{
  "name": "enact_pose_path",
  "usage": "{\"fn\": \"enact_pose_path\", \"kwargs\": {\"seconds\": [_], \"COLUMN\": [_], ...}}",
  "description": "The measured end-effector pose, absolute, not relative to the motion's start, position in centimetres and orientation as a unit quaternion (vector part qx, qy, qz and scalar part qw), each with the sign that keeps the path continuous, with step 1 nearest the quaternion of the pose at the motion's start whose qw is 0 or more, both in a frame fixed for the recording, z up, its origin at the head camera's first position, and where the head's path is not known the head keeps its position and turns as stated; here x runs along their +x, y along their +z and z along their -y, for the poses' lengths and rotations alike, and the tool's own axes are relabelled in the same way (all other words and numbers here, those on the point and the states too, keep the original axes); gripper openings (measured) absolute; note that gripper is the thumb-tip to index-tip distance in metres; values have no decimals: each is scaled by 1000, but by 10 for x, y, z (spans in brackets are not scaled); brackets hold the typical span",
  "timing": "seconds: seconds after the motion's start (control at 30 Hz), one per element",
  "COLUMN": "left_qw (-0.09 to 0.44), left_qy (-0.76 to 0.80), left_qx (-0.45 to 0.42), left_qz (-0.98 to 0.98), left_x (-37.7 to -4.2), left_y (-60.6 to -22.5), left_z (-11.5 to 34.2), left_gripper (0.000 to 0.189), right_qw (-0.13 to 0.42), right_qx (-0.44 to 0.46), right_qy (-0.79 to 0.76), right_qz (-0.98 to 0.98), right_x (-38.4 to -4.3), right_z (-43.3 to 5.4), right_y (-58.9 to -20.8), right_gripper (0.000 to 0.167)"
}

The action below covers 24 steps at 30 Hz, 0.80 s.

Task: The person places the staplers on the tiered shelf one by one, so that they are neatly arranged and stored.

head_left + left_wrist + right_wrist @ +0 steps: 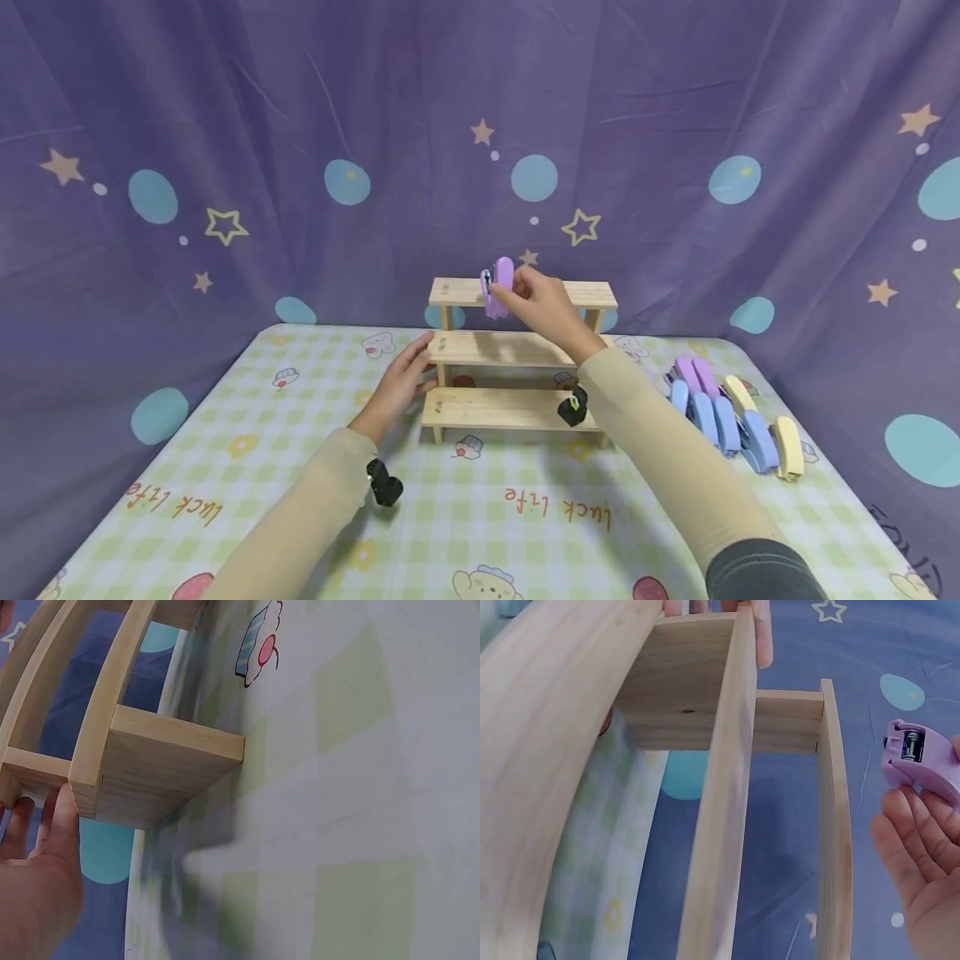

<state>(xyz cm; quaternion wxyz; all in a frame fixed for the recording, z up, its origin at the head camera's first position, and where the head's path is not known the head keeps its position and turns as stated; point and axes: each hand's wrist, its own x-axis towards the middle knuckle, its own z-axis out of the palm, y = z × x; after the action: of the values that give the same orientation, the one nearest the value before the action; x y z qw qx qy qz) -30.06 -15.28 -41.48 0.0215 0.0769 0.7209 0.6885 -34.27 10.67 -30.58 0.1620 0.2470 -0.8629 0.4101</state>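
Note:
A purple stapler (498,287) is pinched in my right hand (543,304), held upright in front of the top step of a three-tier wooden shelf (517,348). In the right wrist view the same stapler (922,759) shows apart from the top board, its hinge end facing the shelf. My left hand (401,379) is at the shelf's left end, by the middle step. From the left wrist, the fingertips of that hand (45,877) touch the wooden side support, and the thumb is not clearly seen.
To the right of the shelf, several staplers lie grouped on the checked tablecloth (300,492): purple ones (696,377), blue ones (723,425) and yellow ones (787,447). A purple patterned curtain (420,100) hangs close behind the shelf.

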Motion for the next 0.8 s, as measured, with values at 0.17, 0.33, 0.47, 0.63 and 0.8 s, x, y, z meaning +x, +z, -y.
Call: {"fn": "enact_pose_path", "kwargs": {"seconds": [0.17,0.33,0.47,0.63,0.8], "left_qw": [20,18,29,24,17], "left_qy": [686,684,692,689,689], "left_qx": [79,69,66,77,75], "left_qz": [-724,-726,-718,-720,-721], "left_x": [-301,-301,-298,-301,-301], "left_y": [-415,-415,-410,-415,-416], "left_z": [152,151,150,150,151], "left_gripper": [51,51,51,51,50], "right_qw": [143,110,100,93,89], "right_qx": [227,205,190,167,140], "right_qy": [448,496,513,508,520], "right_qz": [853,836,831,840,838], "right_x": [-353,-360,-364,-368,-370], "right_z": [-94,-84,-77,-70,-63], "right_y": [-301,-303,-304,-303,-305], "right_gripper": [39,41,42,46,48]}}
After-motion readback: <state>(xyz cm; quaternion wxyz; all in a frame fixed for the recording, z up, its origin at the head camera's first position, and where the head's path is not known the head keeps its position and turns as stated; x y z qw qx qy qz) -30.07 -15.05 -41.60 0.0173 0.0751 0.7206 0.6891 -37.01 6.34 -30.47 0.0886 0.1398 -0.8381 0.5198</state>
